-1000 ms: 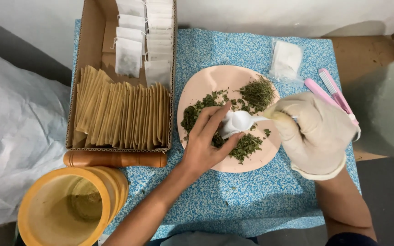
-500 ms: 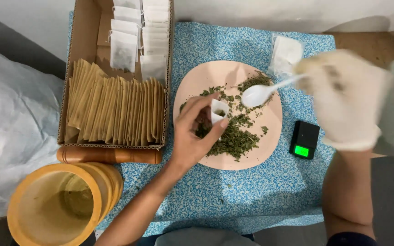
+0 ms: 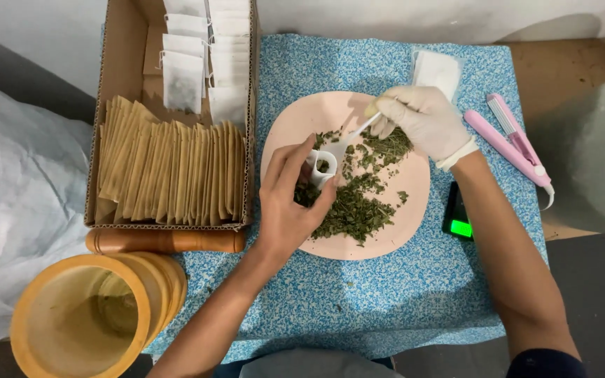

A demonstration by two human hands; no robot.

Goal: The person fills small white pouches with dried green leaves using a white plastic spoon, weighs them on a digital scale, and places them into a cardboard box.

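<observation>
A pink plate (image 3: 295, 126) on the blue speckled table (image 3: 386, 294) carries a heap of dried green herb leaves (image 3: 355, 210). My bare left hand (image 3: 288, 203) pinches a small white tea bag (image 3: 322, 166) held open over the plate's middle. My right hand (image 3: 421, 119), in a white glove, grips a white plastic spoon (image 3: 348, 140) whose bowl rests at the mouth of the bag. A few green flakes show inside the bag.
A cardboard box (image 3: 169, 119) at the left holds several brown envelopes and white tea bags. A wooden pestle (image 3: 166, 241) and wooden mortar (image 3: 85, 315) lie below it. A pink sealing tool (image 3: 516, 143), a small black scale (image 3: 458, 213) and a white packet (image 3: 437, 70) sit at the right.
My right hand swung out to the right with the spoon, then came back over the plate. The spoon's bowl now meets the bag, which my left hand kept holding.
</observation>
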